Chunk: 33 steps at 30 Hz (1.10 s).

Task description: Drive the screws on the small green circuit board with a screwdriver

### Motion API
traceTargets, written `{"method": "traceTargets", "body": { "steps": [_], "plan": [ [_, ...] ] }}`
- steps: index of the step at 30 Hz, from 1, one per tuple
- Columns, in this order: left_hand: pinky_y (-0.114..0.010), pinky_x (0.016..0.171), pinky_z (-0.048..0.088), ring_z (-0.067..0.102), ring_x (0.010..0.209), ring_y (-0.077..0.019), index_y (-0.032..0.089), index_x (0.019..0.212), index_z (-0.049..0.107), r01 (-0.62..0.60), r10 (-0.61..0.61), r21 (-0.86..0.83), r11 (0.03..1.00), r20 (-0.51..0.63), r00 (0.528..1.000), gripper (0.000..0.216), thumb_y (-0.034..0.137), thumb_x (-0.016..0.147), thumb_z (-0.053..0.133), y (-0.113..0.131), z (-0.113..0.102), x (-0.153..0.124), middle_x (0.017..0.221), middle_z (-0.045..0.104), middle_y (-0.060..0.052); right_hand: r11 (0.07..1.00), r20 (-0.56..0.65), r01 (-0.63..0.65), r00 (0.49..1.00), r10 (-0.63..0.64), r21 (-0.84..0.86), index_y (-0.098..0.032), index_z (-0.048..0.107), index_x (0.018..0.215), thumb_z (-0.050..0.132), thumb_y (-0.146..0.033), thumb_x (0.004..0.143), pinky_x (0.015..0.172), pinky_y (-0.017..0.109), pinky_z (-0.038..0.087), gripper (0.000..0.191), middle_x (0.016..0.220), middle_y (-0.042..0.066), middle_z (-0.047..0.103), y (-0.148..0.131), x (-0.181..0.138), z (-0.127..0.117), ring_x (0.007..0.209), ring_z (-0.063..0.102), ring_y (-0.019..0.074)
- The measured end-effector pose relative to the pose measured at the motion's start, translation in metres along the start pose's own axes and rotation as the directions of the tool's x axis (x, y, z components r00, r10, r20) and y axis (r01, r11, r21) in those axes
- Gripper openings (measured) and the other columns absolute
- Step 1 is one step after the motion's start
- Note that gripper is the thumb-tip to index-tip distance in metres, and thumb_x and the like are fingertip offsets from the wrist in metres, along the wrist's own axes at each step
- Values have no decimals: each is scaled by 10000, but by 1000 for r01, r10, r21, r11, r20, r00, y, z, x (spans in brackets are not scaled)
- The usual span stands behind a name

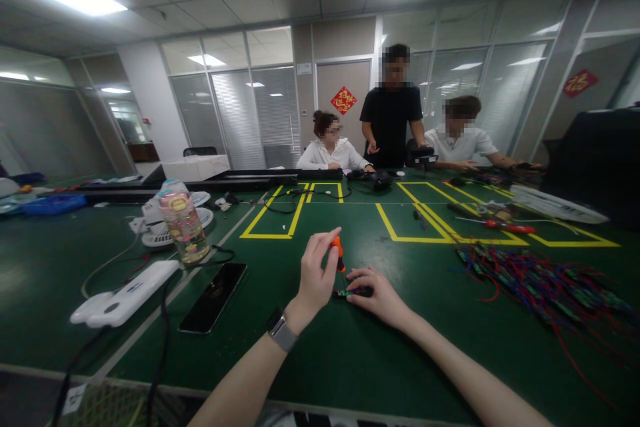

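My left hand is raised a little above the green table, with its fingers pinched on a small orange-handled screwdriver that points down. Just to its right my right hand lies on the table, fingers pressed on a small dark part with a green end. The screwdriver's tip hangs right above that part. A watch sits on my left wrist.
A black phone, a white power strip, a drink bottle and a small white fan lie to the left. A heap of red, blue and green wires spreads on the right. Three people are at the far side.
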State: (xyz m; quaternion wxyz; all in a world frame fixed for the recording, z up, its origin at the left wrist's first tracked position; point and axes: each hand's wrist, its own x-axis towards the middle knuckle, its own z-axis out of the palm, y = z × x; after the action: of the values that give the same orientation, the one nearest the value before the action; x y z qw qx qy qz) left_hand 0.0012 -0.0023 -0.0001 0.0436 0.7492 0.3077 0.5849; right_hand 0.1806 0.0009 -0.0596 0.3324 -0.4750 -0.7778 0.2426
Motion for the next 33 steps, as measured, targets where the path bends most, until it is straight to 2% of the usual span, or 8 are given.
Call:
{"method": "traceTargets", "body": {
  "steps": [2,9,14,20,23,28,33],
  "plan": [
    [-305,809,489,587,921,-177,207,1251,575,3,-3,-5,1000,-4,1000,305,184,982,433,0,0,0,995,606,-60,1000,-2,1,1000,-1,0,-236,774,824,743,-270,738,1157,582,151,98,1136,84,697,0,0,0,1161,594,273],
    [-283,774,469,567,865,-170,206,1077,618,-4,6,28,1000,-66,998,177,228,901,618,-2,1,2,916,577,-26,1000,-6,7,1000,-7,-3,-239,774,824,741,-270,736,1152,582,167,99,1140,88,695,1,0,1,1158,594,273],
    [-269,744,451,553,819,-162,194,1004,603,3,-1,31,1000,-78,997,154,243,869,662,-3,1,2,871,560,-8,1000,-3,9,1000,-9,0,-237,773,829,740,-283,743,1150,586,167,104,1133,84,699,2,0,1,1167,591,277],
    [-288,802,461,571,885,-167,201,1175,564,24,-24,-13,1000,-22,999,233,199,948,512,-3,2,0,967,588,-39,1000,-4,3,1000,-3,-7,-231,770,823,745,-278,739,1151,591,157,100,1136,86,698,1,0,1,1139,609,272],
    [-290,813,468,584,897,-163,200,1179,566,52,-51,-60,997,15,999,244,178,976,432,-3,2,1,989,604,-46,1000,1,3,1000,-3,-3,-237,771,827,750,-281,736,1150,592,160,103,1132,82,700,1,0,1,1152,601,276],
    [-294,814,475,578,916,-175,206,1101,621,1,-2,-20,1000,-21,1000,181,241,935,559,-2,1,1,971,575,-41,1000,0,2,1000,-2,-7,-239,774,827,751,-271,736,1146,593,167,99,1129,88,701,0,0,0,1159,597,277],
    [-306,843,480,591,962,-177,205,1222,581,13,-12,-40,999,10,1000,275,199,985,441,-1,0,0,1040,608,-62,1000,-13,14,1000,-15,-6,-238,773,816,746,-267,735,1143,600,175,90,1126,85,703,1,0,1,1132,611,278]
  ]
}}
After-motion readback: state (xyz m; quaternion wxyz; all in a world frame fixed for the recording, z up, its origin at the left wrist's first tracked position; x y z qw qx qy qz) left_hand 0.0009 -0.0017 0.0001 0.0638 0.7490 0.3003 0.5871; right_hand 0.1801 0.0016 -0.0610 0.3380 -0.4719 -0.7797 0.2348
